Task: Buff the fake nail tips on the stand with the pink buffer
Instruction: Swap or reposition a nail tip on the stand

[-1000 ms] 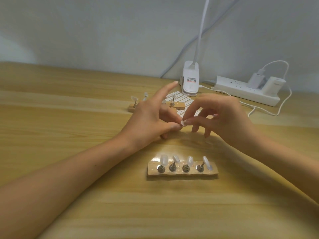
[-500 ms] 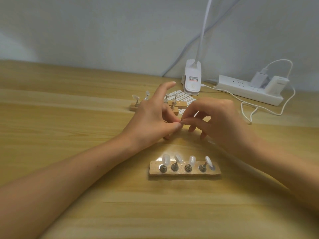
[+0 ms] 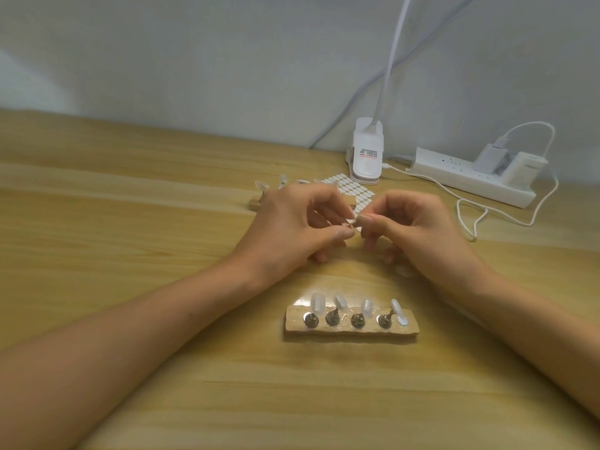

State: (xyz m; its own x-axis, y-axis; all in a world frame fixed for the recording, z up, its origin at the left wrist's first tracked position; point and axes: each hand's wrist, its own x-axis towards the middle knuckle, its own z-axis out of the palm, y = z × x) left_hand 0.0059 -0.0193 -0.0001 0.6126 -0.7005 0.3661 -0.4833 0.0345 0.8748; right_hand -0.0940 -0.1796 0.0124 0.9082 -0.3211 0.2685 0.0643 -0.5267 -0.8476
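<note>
Setting: pale wall behind a wooden desk [image 3: 130,222], viewed from the person's head looking down.
Stand: a wooden stand [image 3: 350,332] lies flat on the desk, long axis running left to right, with four fake nail tips [image 3: 317,302] upright on metal pegs.
Stand relative to hands: closer to the person than both hands, apart from them, centred below the spot where the fingertips meet.
Left hand: the left hand [image 3: 292,228] has curled fingers pinching a small pale piece [image 3: 352,222], too small to identify.
Right hand: the right hand [image 3: 418,228] pinches the same piece from the other side.
Nearer hand: probably neither, as the stand sits about midway between them.
Pink buffer: not visible anywhere.
Behind the hands: a sticker sheet [image 3: 350,190], a lamp base [image 3: 367,157] and a power strip [image 3: 470,178].
</note>
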